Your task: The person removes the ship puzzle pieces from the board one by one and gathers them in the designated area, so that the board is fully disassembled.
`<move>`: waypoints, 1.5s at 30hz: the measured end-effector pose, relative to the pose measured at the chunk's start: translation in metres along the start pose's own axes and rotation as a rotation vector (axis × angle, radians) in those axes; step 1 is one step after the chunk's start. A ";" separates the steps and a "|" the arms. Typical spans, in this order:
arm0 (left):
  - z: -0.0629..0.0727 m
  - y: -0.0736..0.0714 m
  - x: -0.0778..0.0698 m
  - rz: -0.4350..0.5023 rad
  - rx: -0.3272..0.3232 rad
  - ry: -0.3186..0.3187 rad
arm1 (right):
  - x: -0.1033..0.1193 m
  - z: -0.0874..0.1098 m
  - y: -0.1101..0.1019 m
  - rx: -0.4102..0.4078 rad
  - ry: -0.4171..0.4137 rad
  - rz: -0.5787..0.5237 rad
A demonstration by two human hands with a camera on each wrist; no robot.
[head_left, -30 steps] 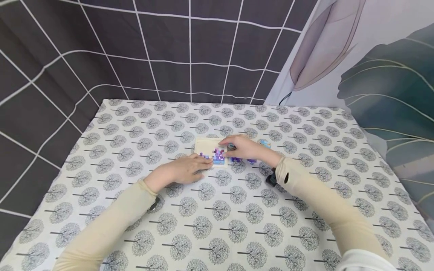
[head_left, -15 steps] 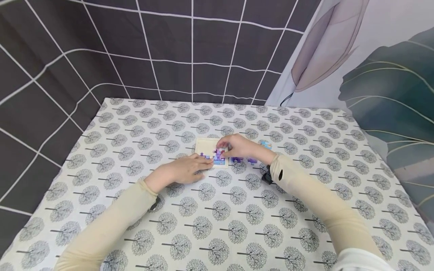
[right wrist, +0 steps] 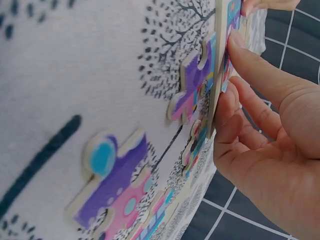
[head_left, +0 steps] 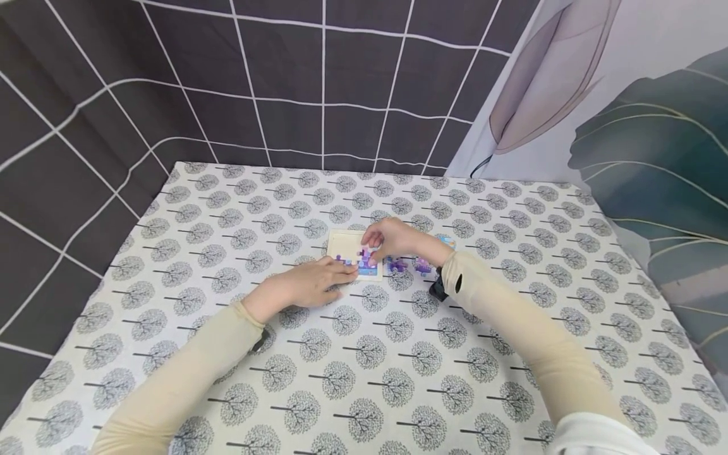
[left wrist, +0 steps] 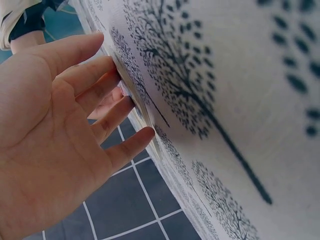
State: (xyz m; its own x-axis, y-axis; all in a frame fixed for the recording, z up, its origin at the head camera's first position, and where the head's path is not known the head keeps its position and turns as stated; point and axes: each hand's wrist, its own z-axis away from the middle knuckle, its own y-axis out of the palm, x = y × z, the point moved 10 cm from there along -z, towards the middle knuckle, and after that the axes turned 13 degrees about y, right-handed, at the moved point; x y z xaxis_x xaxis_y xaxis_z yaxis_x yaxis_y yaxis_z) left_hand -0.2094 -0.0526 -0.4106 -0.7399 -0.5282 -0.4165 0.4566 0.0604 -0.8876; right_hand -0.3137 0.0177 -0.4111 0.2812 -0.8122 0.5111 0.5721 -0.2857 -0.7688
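Touches puzzle tray (head_left: 344, 243) from left with spread left hand (head_left: 315, 282), from right with right hand (head_left: 395, 237) of undeterminable grip, nearer loose pieces (right wrist: 111, 194).

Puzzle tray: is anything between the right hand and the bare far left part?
Nothing visible: the tray's bare part lies left of the right hand. The left hand covers the near left corner, outside that path.
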 end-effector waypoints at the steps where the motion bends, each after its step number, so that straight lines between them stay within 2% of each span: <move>1: 0.000 0.000 0.000 -0.002 0.001 -0.001 | 0.000 0.000 -0.001 0.002 0.004 -0.004; 9: 0.000 0.001 0.000 -0.006 0.001 0.005 | -0.003 -0.005 0.001 0.039 0.085 -0.013; 13: 0.000 0.002 0.001 -0.005 0.000 -0.001 | -0.002 -0.005 0.001 0.048 0.094 -0.004; 24: 0.001 0.004 0.004 -0.012 -0.007 0.012 | -0.003 -0.005 0.003 0.030 0.031 -0.016; 35: 0.000 0.003 0.003 -0.006 0.002 0.009 | 0.002 0.003 -0.002 -0.049 -0.113 -0.041; 39: 0.000 0.003 0.003 -0.005 0.007 0.004 | 0.001 0.005 -0.002 -0.076 -0.118 -0.023; 45: 0.000 0.003 0.002 0.000 -0.002 0.008 | -0.005 0.006 0.000 -0.073 -0.077 0.019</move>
State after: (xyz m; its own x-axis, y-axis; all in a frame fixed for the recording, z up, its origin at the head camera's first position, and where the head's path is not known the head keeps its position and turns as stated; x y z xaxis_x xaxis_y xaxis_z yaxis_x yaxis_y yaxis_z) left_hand -0.2096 -0.0539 -0.4139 -0.7440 -0.5213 -0.4180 0.4555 0.0620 -0.8881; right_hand -0.3107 0.0247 -0.4116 0.3510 -0.7772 0.5223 0.5095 -0.3095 -0.8029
